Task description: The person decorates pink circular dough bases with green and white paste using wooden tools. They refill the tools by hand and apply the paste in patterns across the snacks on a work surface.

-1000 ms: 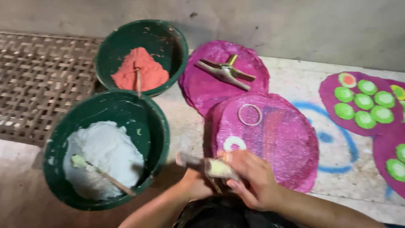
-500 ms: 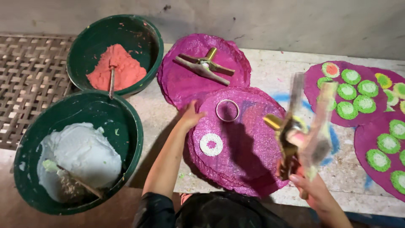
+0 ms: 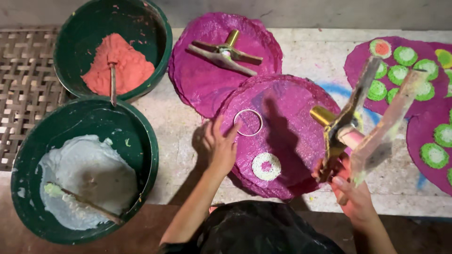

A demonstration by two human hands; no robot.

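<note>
My left hand rests with spread fingers on the left edge of the near magenta disc, fingertips touching a thin metal ring that lies on it. A white ring of paste with a magenta centre sits lower on the same disc. My right hand is raised at the right, holding a brass press tool with two flat, paste-smeared handles pointing up.
A green tub of white paste with a stick stands at the near left; a green tub of orange paste is behind it. A second press tool lies on the far magenta disc. Discs with green rounds lie right. A woven mat lies left.
My right hand has lifted the press tool from my lap up to the right. My left hand has reached out onto the near disc, to the metal ring.
</note>
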